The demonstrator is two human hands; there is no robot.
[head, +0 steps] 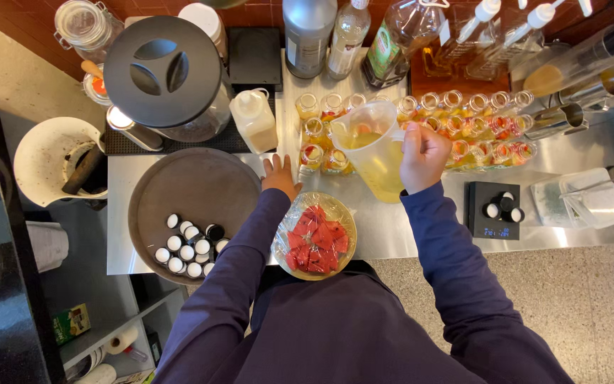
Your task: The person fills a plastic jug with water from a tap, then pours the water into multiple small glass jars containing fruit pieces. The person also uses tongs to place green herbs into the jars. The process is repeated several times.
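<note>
My right hand (424, 155) grips the handle of a clear plastic jug (372, 146) holding yellow liquid, tilted over rows of small glass bottles (463, 121) on the steel counter. Some bottles hold yellow liquid, others orange-red. My left hand (280, 176) rests flat on the counter beside a small bottle (311, 157), fingers spread and holding nothing. In front of me sits a bowl of red fruit pieces (314, 238) covered in clear film.
A round brown tray (193, 188) with several small bottle caps (186, 249) lies at left. A squeeze bottle (254, 121), a blender jar with black lid (163, 71), tall bottles (349, 32), a small black scale (499, 210) and metal jugs (591, 89) surround the workspace.
</note>
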